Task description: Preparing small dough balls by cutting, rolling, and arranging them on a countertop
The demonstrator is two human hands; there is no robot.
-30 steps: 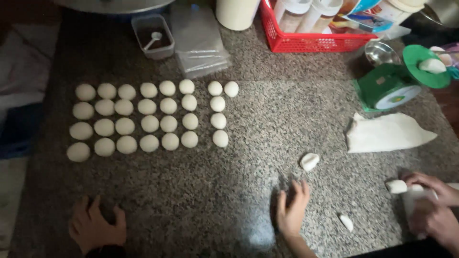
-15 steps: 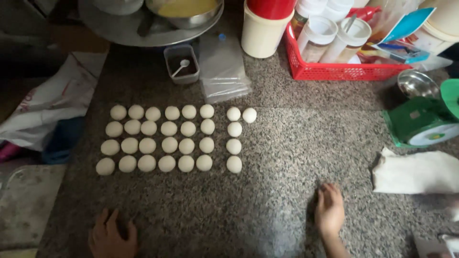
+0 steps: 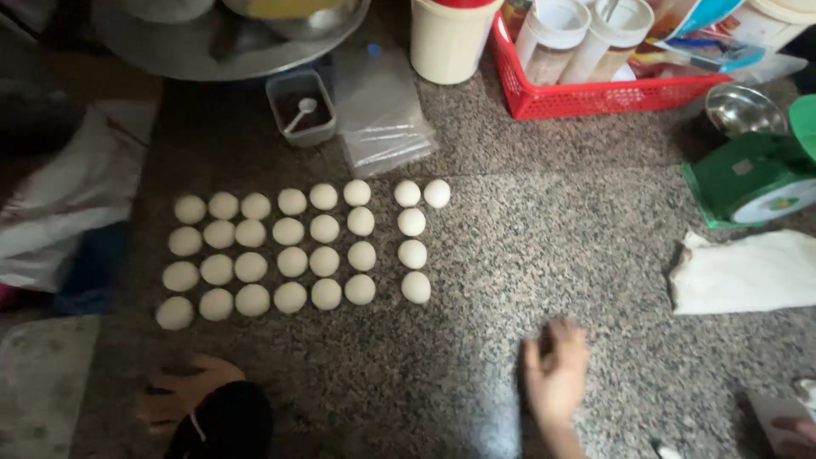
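Note:
Several white dough balls (image 3: 291, 250) lie in neat rows on the speckled granite counter (image 3: 527, 255), with a shorter column (image 3: 413, 239) to their right. My left hand (image 3: 183, 393) rests palm down at the bottom left, fingers spread, below the rows; a dark shape (image 3: 223, 422) covers part of it. My right hand (image 3: 557, 374) is palm down on the counter at the bottom centre. It is blurred, and anything under the palm is hidden. It is nearest the lowest ball of the short column (image 3: 416, 287).
At the back stand a red basket of containers (image 3: 586, 98), a cream tub (image 3: 450, 38), a small clear box with a spoon (image 3: 299, 108), plastic bags (image 3: 382, 119) and a metal tray (image 3: 170, 51). A green scale (image 3: 748, 178) and white cloth (image 3: 748, 272) sit right. Another person's hand (image 3: 795, 429) shows at the bottom right.
The view has shifted, so the dough rows now sit nearer the centre. My right hand stays low on the counter and looks blurred. The loose dough pieces seen a second ago are out of frame.

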